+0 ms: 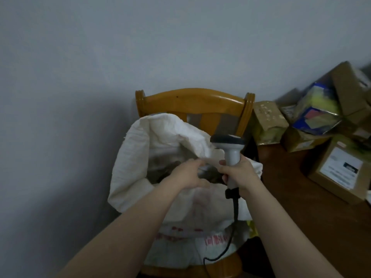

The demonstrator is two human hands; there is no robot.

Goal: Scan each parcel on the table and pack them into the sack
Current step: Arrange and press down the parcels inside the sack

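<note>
Person's body, visible parts: two forearms and two hands only. Left forearm (130,223) and right forearm (281,227) are bare along their full visible length, from the lower frame edge to the wrists. Left grip (188,175) and right grip (239,173) are bare hands. Nail and knuckle detail is blurred; not assessable.

left hand (188,176) splayed, right hand (240,173) curled

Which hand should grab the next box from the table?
Probably left: the left hand holds nothing at the sack, while the right hand grips the scanner, though the parcels lie on its side.
</note>
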